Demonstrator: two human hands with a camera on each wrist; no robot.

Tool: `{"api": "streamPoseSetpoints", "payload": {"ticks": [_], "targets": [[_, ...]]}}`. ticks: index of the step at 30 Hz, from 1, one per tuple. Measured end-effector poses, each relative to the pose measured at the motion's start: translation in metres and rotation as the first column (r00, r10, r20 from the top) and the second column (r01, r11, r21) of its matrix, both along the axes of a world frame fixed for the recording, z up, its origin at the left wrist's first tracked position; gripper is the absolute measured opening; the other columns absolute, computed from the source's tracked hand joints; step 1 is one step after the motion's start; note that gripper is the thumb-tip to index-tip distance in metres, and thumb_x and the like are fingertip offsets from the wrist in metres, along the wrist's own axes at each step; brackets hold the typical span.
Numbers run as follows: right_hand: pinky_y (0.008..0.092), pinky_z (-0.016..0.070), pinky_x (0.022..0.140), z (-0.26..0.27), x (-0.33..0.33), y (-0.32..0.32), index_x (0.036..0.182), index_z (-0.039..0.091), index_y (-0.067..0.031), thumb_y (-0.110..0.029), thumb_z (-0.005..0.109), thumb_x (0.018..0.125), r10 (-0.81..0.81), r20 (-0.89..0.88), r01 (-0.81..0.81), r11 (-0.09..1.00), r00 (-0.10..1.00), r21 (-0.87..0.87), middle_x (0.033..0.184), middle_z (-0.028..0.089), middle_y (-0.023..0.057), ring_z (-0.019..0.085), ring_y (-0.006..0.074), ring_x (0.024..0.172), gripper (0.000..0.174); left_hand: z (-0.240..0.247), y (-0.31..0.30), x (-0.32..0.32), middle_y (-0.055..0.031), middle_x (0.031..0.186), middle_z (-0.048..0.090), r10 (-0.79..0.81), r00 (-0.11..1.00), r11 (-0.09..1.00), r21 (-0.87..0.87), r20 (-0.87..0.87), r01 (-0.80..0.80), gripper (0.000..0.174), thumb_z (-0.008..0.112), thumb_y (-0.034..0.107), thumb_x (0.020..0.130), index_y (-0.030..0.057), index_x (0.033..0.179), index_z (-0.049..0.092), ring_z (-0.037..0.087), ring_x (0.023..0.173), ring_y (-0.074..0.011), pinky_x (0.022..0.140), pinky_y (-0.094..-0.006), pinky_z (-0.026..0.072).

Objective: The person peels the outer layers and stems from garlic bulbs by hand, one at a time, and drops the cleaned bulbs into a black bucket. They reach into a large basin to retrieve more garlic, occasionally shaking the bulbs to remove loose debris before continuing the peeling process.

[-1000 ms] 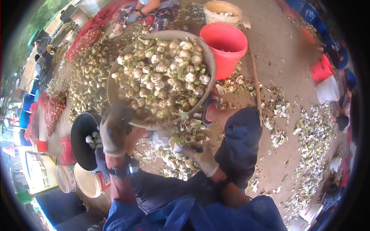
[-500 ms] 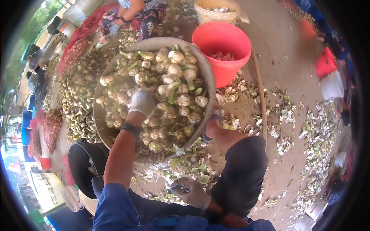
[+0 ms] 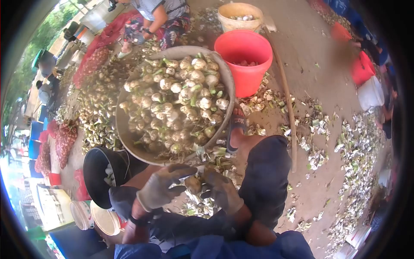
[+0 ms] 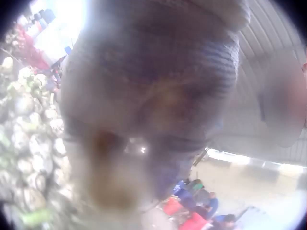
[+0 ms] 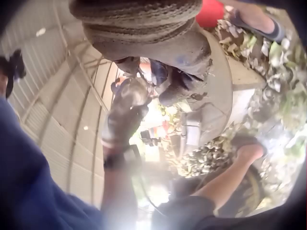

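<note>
Above the lap, my gloved left hand holds a dirt-brown garlic bulb between its thumb and fingers. My gloved right hand meets the bulb from the other side, its dark fingers bent close to it; I cannot tell what those fingers grip. In the left wrist view the bulb is a brown blur below the glove. Curled right fingers face the left hand in the right wrist view. Just beyond the hands stands a wide basin heaped with garlic bulbs on green stalks.
At the left, a black bucket holds white bulbs. A red bucket and a cream bucket stand beyond the basin. A long stick lies right. Peelings litter the ground. Another person sits across.
My left hand went from beside the black bucket into the basin, then came back toward my lap with a garlic bulb. My right hand rose slightly to meet it.
</note>
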State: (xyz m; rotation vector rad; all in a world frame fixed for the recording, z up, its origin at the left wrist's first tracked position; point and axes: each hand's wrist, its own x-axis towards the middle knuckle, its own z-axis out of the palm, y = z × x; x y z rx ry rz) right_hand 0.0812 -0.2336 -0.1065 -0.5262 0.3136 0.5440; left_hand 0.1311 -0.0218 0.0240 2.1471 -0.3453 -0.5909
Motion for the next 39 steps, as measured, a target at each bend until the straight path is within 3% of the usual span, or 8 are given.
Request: {"api": "streamPoseSetpoints", "payload": {"ticks": [7,12,19,22,28,32,34,39], "targets": [[0.0301,0.0587,0.075,0.013,-0.014,0.005,0.123,0.066,0.0010,-0.014,0.069,0.098,0.142,0.128,-0.117,0.976,0.982,-0.184,0.110,0.072,0.0075,0.071,0.0160,0.094,0.030,-0.040,-0.017,-0.098,-0.0189,0.131,0.061,0.412,0.909,0.894,-0.223,0.067,-0.389,0.054,0.074,0.002,0.083,0.0084,0.136,0.064,0.065,0.115,-0.0319,0.096,-0.0383,0.0533],[0.0270,0.0529,0.076,0.027,-0.026,0.022,0.110,0.068,0.0014,-0.003,0.063,0.098,0.195,0.227,-0.027,0.812,0.954,-0.583,0.098,0.072,0.0032,0.064,0.0091,0.085,0.014,-0.035,-0.036,-0.116,-0.0197,0.124,0.062,0.381,0.795,0.889,0.050,0.471,-0.455,0.057,0.084,0.004,0.069,0.0031,0.123,0.067,0.065,0.108,-0.0389,0.091,-0.0421,0.0543],[0.0276,0.0522,0.077,0.053,-0.027,0.015,0.107,0.068,0.0029,-0.007,0.069,0.098,0.218,0.380,-0.011,0.878,0.899,-0.478,0.095,0.072,0.0041,0.062,0.0069,0.087,0.014,-0.021,-0.025,-0.125,-0.0167,0.116,0.069,0.510,0.811,0.860,-0.143,0.288,-0.490,0.047,0.082,0.010,0.076,0.0067,0.122,0.071,0.070,0.100,-0.0299,0.085,-0.0383,0.0558],[0.0278,0.0512,0.075,0.064,-0.033,0.019,0.105,0.068,0.0024,-0.007,0.071,0.096,0.281,0.540,0.094,0.820,0.793,-0.564,0.093,0.071,0.0041,0.060,0.0070,0.084,0.014,0.002,-0.028,-0.128,-0.0152,0.117,0.070,0.445,0.831,0.889,-0.056,0.333,-0.454,0.051,0.085,0.001,0.073,-0.0057,0.121,0.069,0.070,0.103,-0.0184,0.090,-0.0321,0.0561],[0.0271,0.0487,0.070,0.061,-0.036,0.019,0.108,0.069,0.0022,-0.004,0.072,0.093,0.275,0.557,0.146,0.790,0.784,-0.596,0.089,0.069,0.0050,0.057,0.0068,0.079,0.016,0.012,-0.020,-0.131,-0.0174,0.116,0.070,0.422,0.858,0.905,-0.090,0.293,-0.415,0.051,0.084,0.010,0.076,0.0045,0.125,0.070,0.071,0.098,-0.0279,0.083,-0.0365,0.0570],[0.0222,0.0505,0.076,0.054,-0.036,0.011,0.121,0.067,0.0026,-0.007,0.067,0.100,0.298,0.572,0.104,0.818,0.764,-0.565,0.104,0.070,0.0019,0.062,0.0058,0.090,0.023,0.018,-0.019,-0.133,-0.0153,0.117,0.070,0.403,0.875,0.915,-0.083,0.267,-0.396,0.051,0.084,0.008,0.077,0.0015,0.125,0.069,0.070,0.099,-0.0227,0.085,-0.0343,0.0560],[0.0202,0.0483,0.071,0.057,-0.035,0.006,0.116,0.066,0.0030,-0.008,0.067,0.099,0.244,0.490,0.012,0.887,0.837,-0.461,0.103,0.070,0.0032,0.062,0.0058,0.087,0.020,0.024,-0.023,-0.135,-0.0119,0.119,0.068,0.502,0.845,0.767,-0.358,-0.181,-0.532,0.048,0.084,0.005,0.079,-0.0024,0.124,0.069,0.067,0.101,-0.0167,0.087,-0.0310,0.0546],[0.0311,0.0456,0.063,0.089,-0.037,0.000,0.098,0.065,0.0016,-0.006,0.074,0.090,0.233,0.545,0.024,0.906,0.805,-0.423,0.081,0.064,0.0062,0.054,0.0084,0.072,0.014,0.028,-0.031,-0.133,-0.0100,0.120,0.066,0.500,0.854,0.773,-0.372,-0.142,-0.514,0.047,0.083,0.003,0.080,-0.0057,0.124,0.068,0.064,0.104,-0.0132,0.088,-0.0281,0.0533]]}}
